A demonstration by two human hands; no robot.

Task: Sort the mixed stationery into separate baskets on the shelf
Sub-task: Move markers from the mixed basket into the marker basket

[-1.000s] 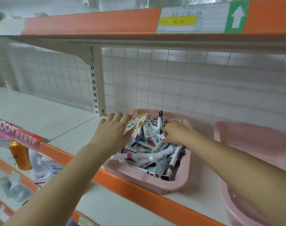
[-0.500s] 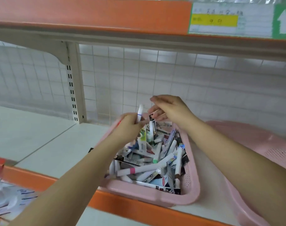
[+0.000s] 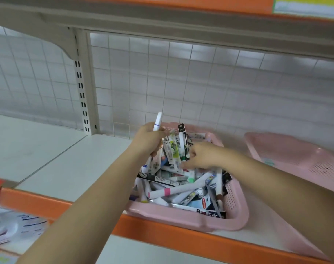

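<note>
**Desk:** How far along is the sort?

**Me:** Early, I'd judge. Going from the left, the shelf (image 3: 57, 159) beside the baskets carries no sorted pile that I can see. My left hand (image 3: 149, 139) is over the far left corner of the mixed basket (image 3: 181, 218). Its grip is closed round a white marker (image 3: 157, 121) with a blue band, which stands up out of the fist. There may be more pens lower in that fist, but I can't be sure.

**Desk:** And the heap itself?

**Me:** The mixed basket is piled high with markers, pens and carded packs, all jumbled together. Nearly everything is left to do.

**Desk:** Right hand?

**Me:** My right hand (image 3: 204, 157) is down in the middle of the heap with its fingers curled, beside a green-tipped pen. It's blurred, so I can't tell whether that grip has closed on anything.

**Desk:** The other basket?

**Me:** The second basket (image 3: 295, 155) sits just to the right and looks almost bare. There's one small pale patch inside that I can't identify. I'd say the marker in my left hand is among the first picks.
</note>
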